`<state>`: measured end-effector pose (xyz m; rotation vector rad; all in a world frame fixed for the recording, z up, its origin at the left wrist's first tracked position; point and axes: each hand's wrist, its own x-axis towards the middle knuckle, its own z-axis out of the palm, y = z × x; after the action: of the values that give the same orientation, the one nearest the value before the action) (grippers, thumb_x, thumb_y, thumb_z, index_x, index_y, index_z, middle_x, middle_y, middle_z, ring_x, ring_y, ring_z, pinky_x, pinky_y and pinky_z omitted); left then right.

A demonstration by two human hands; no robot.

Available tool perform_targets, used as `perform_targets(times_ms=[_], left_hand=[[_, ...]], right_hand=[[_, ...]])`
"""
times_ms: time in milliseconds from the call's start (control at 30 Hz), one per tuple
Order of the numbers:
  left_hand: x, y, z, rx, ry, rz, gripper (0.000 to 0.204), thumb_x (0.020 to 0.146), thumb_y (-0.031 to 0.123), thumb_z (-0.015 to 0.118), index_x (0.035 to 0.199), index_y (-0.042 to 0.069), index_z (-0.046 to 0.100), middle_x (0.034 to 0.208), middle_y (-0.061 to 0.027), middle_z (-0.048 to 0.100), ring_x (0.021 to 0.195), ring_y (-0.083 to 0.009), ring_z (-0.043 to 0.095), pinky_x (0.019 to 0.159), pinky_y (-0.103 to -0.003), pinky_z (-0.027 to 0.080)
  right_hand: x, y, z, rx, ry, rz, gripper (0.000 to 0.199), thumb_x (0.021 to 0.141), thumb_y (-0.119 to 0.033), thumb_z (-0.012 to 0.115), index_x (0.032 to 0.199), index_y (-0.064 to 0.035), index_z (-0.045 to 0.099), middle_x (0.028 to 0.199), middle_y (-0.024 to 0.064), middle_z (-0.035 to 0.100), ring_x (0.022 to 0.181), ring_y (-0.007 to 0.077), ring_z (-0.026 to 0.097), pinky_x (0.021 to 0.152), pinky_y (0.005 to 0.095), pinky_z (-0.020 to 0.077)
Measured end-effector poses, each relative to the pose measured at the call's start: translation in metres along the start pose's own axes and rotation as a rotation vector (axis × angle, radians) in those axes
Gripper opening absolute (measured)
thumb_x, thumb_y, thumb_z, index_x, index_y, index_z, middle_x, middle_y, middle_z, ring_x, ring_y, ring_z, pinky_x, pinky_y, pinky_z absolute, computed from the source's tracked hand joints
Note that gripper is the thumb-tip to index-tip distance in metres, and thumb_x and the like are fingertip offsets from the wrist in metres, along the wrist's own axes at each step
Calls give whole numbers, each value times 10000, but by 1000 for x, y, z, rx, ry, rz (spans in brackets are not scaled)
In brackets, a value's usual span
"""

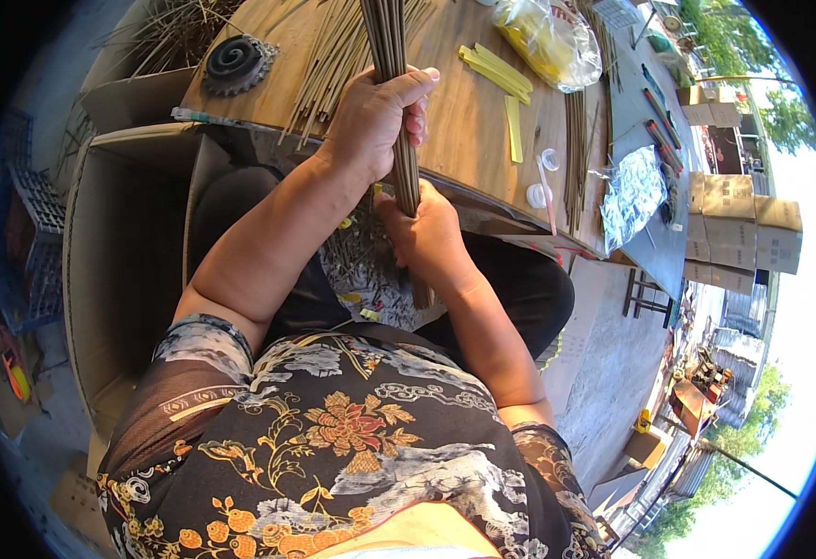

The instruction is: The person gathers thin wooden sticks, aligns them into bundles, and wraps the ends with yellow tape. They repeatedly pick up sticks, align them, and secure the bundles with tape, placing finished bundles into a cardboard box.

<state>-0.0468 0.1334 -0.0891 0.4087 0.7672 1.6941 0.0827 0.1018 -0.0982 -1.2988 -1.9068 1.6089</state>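
Observation:
A tight bundle of thin brown sticks (387,37) stands lengthwise in front of me, reaching from over the wooden table down past its near edge. Around its middle my left hand (375,121) is closed, thumb lying across the sticks. Lower down, my right hand (429,235) grips the same bundle, whose bottom ends (423,296) show below it between my knees. Loose thin sticks (333,65) lie on the table to the left of the bundle. To its right are several yellow strips (495,73) and a single yellow strip (514,130).
A clear bag with yellow contents (548,47), small white rolls (538,196) and more sticks (576,149) lie on the wooden table (464,121). A black coiled round object (236,65) sits at its left corner. An open cardboard box (133,261) stands left; crumpled plastic (633,197) lies right.

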Motion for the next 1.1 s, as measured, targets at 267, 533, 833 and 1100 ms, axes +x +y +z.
perform_targets(times_ms=[267,533,833,1100], left_hand=[[2,7,-2,-309,-309,-256,148,845,210,560,779,102,484,533,44,422,437,-42,372,413,-183,321],[-4,7,5,27,38,-140,198,797,193,612,670,129,474,517,46,414,412,-49,375,392,-203,329],[-3,1,3,105,-8,-29,199,808,195,610,680,105,487,522,36,445,416,-55,400,398,-203,348],[4,9,-4,-178,-146,-201,216,844,218,567,676,115,478,515,40,430,424,-54,403,407,-199,348]], right_hand=[[-6,-16,-15,604,-398,283,264,823,-178,549,627,-75,406,469,8,401,344,104,396,322,244,342],[-4,-22,-5,125,-138,166,180,801,-166,559,789,-39,432,536,17,460,400,107,450,366,251,372],[0,0,7,-62,43,-21,208,806,-198,578,811,-32,452,534,9,461,420,103,451,400,241,362],[-8,-16,-9,404,-311,243,219,836,-214,552,748,-43,449,542,12,454,410,111,438,387,247,347]])
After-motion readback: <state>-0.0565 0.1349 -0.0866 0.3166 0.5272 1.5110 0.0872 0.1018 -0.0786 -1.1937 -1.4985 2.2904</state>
